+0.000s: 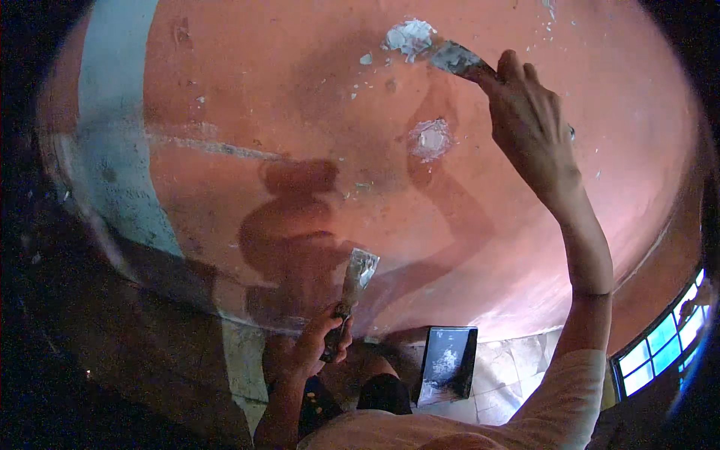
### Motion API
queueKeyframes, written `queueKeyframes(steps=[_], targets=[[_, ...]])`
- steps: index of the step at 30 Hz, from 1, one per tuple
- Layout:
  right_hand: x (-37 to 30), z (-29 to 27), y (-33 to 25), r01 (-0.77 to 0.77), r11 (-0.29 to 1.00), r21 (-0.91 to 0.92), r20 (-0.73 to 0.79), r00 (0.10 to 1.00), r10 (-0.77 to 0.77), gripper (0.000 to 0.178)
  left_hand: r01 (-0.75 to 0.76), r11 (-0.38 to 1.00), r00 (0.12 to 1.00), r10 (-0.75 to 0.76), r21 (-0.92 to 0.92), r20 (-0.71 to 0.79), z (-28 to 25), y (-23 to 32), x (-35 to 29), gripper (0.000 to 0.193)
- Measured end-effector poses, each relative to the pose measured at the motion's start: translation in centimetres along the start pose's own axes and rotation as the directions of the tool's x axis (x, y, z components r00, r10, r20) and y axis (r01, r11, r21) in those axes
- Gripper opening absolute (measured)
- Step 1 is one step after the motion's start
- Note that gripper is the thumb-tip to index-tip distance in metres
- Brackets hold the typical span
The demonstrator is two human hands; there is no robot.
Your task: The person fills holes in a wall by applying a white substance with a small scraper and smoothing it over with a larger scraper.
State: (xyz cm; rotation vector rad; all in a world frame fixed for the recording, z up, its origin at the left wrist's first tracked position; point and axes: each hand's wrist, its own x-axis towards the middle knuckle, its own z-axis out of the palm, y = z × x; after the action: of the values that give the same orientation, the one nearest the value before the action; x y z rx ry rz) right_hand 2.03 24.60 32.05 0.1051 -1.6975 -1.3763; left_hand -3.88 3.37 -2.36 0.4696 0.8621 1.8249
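Gripping a scraper [461, 61] in right hand [529, 124] at two o'clock, likely slanted to press white paste [409, 37], and blade-up putty knife [358, 274] in left hand [318, 341] at seven.

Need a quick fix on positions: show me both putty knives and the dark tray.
Upper putty knife [459, 61]: head view, on its blade.
Lower putty knife [361, 271]: head view, on its blade.
Dark tray [470, 360]: head view, on its right-hand wall.
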Motion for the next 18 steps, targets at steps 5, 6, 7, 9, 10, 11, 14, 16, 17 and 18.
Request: queueKeyframes(steps=[5, 6, 7, 9, 10, 11, 14, 16, 17, 18], targets=[[2.1, -3.4, 1.8, -0.292, 0.879, 0.377, 0.274, 0.942, 0.195, 0.032, -0.003, 1.0, 1.0, 0.003, -0.027, 0.006, -0.4, -0.7, 0.0, 0.021], [1.5, -1.5, 3.1, -0.155, 0.821, 0.549, 0.064, 0.988, 0.143, 0.029, -0.031, 0.997, 0.998, 0.035, -0.07, 0.045, -0.7, -1.1, 0.1, 0.022], [1.4, -1.4, 2.7, -0.151, 0.82, 0.552, 0.059, 0.988, 0.142, 0.029, -0.06, 0.992, 0.994, 0.069, -0.114, 0.083, -0.9, -1.3, 0.1, 0.023], [1.4, -1.1, 1.8, -0.603, 0.207, 0.77, 0.502, 0.774, 0.386, 0.031, -0.06, 0.991, 0.994, 0.069, -0.117, 0.08, -1.1, -1.3, 0.1, 0.023], [0.8, 0.5, 1.2, -0.423, 0.314, 0.85, 0.293, 0.875, 0.385, 0.033, -0.052, 0.992, 0.994, 0.063, -0.118, 0.092, -1.0, -1.3, 0.3, 0.024], [0.2, 2.8, 0.7, -0.254, 0.465, 0.848, 0.082, 0.93, 0.359, 0.035, -0.055, 0.992, 0.994, 0.065, -0.116, 0.086, -0.9, -1.3, 0.2, 0.024], [-0.7, 5.4, 0.0, -0.197, 0.686, 0.7, -0.02, 0.956, 0.294, 0.044, -0.093, 0.992, 0.995, 0.096, -0.087, 0.03, -0.2, -1.1, 0.0, 0.023], [-1.3, 7.0, -1.0, -0.234, 0.784, 0.575, -0.022, 0.954, 0.3, 0.053, -0.045, 0.994, 0.997, 0.051, -0.101, 0.052, -0.7, -1.3, 0.1, 0.024], [-1.6, 7.7, -1.5, -0.235, 0.781, 0.578, -0.022, 0.953, 0.303, 0.053, -0.047, 0.994, 0.998, 0.051, -0.1, 0.047, -0.8, -1.5, 0.2, 0.024], [-1.9, 8.1, -1.9, -0.267, 0.81, 0.522, -0.005, 0.949, 0.316, 0.056, -0.051, 0.994, 0.998, 0.055, -0.095, 0.036, -0.8, -1.6, 0.3, 0.024]])
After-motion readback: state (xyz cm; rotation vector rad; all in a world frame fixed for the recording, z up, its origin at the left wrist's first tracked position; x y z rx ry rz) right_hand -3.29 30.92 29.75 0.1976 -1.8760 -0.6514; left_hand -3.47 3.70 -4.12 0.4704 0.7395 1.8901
